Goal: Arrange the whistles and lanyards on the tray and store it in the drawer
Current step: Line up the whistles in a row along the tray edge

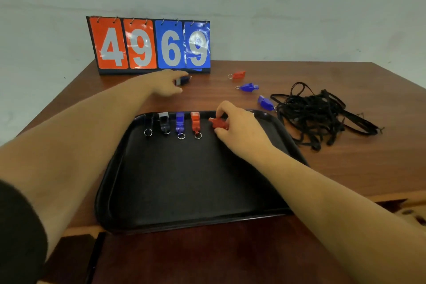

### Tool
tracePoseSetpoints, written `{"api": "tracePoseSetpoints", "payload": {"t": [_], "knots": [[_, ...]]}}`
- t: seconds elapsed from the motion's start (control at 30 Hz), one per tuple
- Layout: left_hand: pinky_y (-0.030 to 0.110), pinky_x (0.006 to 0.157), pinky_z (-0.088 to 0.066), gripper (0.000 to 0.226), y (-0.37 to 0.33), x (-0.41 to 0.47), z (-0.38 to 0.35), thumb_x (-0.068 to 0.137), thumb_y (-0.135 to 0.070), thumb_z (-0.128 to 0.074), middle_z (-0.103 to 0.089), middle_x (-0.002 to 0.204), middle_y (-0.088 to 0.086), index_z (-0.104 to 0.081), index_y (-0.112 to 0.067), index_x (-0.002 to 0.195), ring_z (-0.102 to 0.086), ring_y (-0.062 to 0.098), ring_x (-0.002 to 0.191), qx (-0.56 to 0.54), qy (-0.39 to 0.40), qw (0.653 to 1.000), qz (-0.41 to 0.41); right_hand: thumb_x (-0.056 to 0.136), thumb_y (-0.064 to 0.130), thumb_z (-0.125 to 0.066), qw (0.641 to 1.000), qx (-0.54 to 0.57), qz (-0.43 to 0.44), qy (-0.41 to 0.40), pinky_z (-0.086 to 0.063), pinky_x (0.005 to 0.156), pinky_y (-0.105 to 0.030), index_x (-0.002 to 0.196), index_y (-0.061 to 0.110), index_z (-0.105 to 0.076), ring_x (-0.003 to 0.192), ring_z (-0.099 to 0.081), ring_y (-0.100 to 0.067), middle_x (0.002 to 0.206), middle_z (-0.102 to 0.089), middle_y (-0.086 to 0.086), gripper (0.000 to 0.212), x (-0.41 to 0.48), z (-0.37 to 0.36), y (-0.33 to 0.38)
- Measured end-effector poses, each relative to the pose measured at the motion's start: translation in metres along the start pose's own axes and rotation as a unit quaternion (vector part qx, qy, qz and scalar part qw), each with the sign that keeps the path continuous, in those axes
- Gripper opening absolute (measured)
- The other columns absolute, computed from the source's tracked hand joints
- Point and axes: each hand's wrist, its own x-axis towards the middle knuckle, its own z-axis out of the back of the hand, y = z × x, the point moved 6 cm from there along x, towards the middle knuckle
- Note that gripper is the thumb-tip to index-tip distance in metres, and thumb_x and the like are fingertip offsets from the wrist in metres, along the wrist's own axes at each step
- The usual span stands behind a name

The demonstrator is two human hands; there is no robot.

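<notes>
Four whistles [179, 123] line the far edge of the black tray [184, 191] on the desk [345, 168]. My right hand [239, 129] pinches a red whistle [217, 123] beside them. My left hand [169, 82] pinches a dark whistle [183, 80] near the scoreboard [149, 46]. Tangled lanyards [318, 115] lie right of the tray.

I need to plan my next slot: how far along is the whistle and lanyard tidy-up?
Done: four whistles lined up along the far edge of the tray. In hand: the right hand holds a fifth, red whistle beside them; the left hand reaches a dark whistle by the scoreboard. Left: three whistles on the table, the tangled lanyards, then storing the tray.
</notes>
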Motion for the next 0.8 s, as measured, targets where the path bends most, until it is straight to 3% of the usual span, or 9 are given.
{"api": "tracePoseSetpoints", "payload": {"t": [0.13,0.2,0.37,0.47,0.6,0.7,0.8], "knots": [[0.036,0.119,-0.014,0.061,-0.002,0.023,-0.014,0.103,-0.026,-0.049,-0.015,0.164,0.009,-0.021,-0.026,0.157,-0.022,0.027,0.149,0.036,0.035,0.999,-0.010,0.092,0.022,-0.064,1.000,-0.018,0.015,-0.004,-0.056,0.081,-0.039,0.117,0.028,-0.052,0.091,-0.061,-0.019,0.108,-0.060,0.000,0.028,-0.002,0.000,0.002],[0.036,0.120,-0.011,0.054,0.000,0.030,-0.016,0.104,-0.026,-0.046,-0.011,0.165,0.005,-0.029,-0.024,0.155,-0.017,0.025,0.150,0.080,0.032,0.996,-0.020,0.094,0.028,-0.061,0.999,-0.033,0.027,-0.006,-0.056,0.080,-0.039,0.119,0.028,-0.050,0.091,-0.059,-0.019,0.107,-0.058,0.001,0.027,-0.005,-0.002,0.005],[0.037,0.106,-0.036,0.032,0.010,0.026,-0.001,0.097,-0.014,-0.058,-0.049,0.147,0.007,-0.065,-0.015,0.129,-0.048,0.027,0.130,0.085,-0.045,0.995,-0.039,0.102,0.029,-0.049,0.998,-0.050,0.035,-0.032,-0.053,0.077,-0.039,0.120,0.024,-0.048,0.091,-0.059,-0.021,0.107,-0.055,0.000,0.019,-0.007,-0.004,0.010],[0.028,0.089,-0.044,0.020,0.011,0.011,0.010,0.092,-0.010,-0.065,-0.068,0.119,0.006,-0.074,-0.013,0.110,-0.060,0.019,0.105,0.009,-0.080,0.996,-0.026,0.099,0.027,-0.055,0.999,-0.036,0.000,-0.036,-0.052,0.077,-0.035,0.126,0.019,-0.049,0.094,-0.059,-0.019,0.111,-0.056,0.000,0.028,-0.004,-0.004,0.008],[0.016,0.075,-0.042,0.015,-0.003,-0.023,0.035,0.092,-0.013,-0.064,-0.068,0.102,-0.002,-0.073,-0.016,0.104,-0.060,0.010,0.091,-0.161,-0.148,0.976,-0.007,0.097,0.030,-0.058,0.998,-0.030,-0.043,-0.029,-0.047,0.075,-0.031,0.118,0.015,-0.054,0.090,-0.056,-0.017,0.109,-0.057,-0.002,0.026,0.000,-0.007,0.007],[0.027,0.082,-0.055,0.013,-0.017,-0.050,0.045,0.092,-0.012,-0.058,-0.072,0.095,0.005,-0.066,-0.022,0.096,-0.069,0.014,0.081,-0.252,-0.162,0.954,-0.003,0.094,0.033,-0.063,0.997,0.006,-0.068,-0.024,-0.051,0.076,-0.031,0.116,0.015,-0.055,0.090,-0.058,-0.016,0.107,-0.057,-0.002,0.030,0.002,-0.007,0.004],[0.033,0.085,-0.058,0.015,-0.028,-0.079,0.046,0.094,-0.008,-0.056,-0.069,0.096,0.009,-0.056,-0.022,0.091,-0.072,0.017,0.081,-0.323,-0.149,0.935,-0.015,0.094,0.035,-0.063,0.994,0.036,-0.098,-0.014,-0.050,0.066,-0.027,0.106,0.014,-0.059,0.080,-0.061,-0.015,0.096,-0.063,-0.002,0.024,0.005,-0.006,-0.001]]}}
